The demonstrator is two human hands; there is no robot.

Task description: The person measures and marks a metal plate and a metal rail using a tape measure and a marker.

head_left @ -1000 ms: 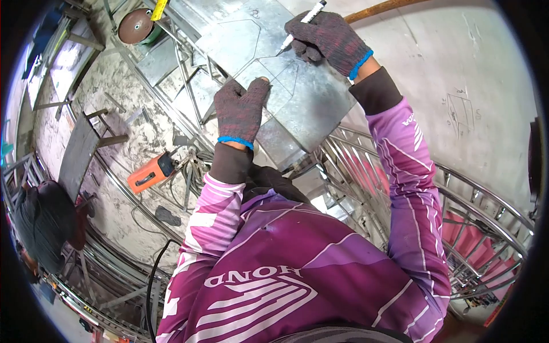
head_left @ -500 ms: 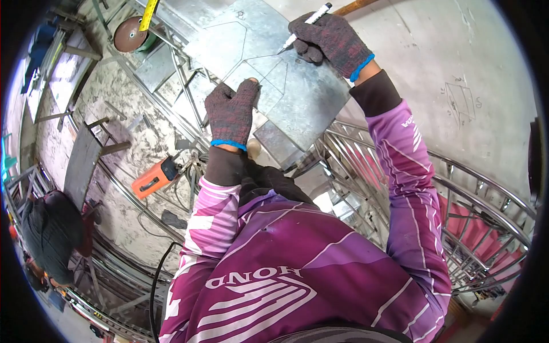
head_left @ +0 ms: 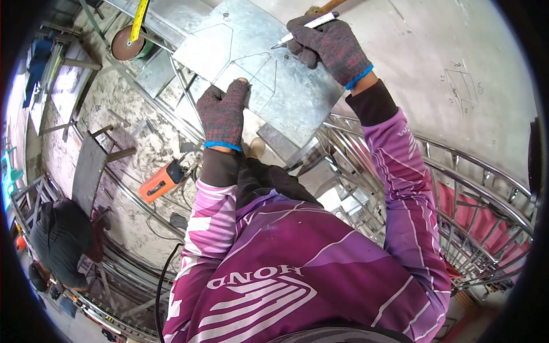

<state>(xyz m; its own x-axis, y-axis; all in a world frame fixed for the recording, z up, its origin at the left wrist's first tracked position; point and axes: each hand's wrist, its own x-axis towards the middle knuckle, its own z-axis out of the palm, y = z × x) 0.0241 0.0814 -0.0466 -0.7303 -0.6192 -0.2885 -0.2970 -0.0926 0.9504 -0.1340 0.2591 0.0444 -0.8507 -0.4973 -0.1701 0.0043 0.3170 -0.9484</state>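
In the head view, a bare grey metal sheet lies in front of me with dark angular outlines drawn on it. My right hand, in a dark knitted glove with a blue cuff, is closed around a white marker. The marker slants, its dark tip close to the peak of one drawn line. At the sheet's near-left edge is my left hand, gloved alike, its thumb lying along the top and its other fingers bent at the edge, partly hidden.
A yellow tape measure extends above a round brown disc. An orange-and-black machine sits on the floor at left. Curved metal railings run along the right. Another person bends over at far left. A wooden handle lies beyond my right hand.
The marker tip has shifted left and slightly up, away from the line's right end. My view has turned slightly, and both hands appear a little further left.
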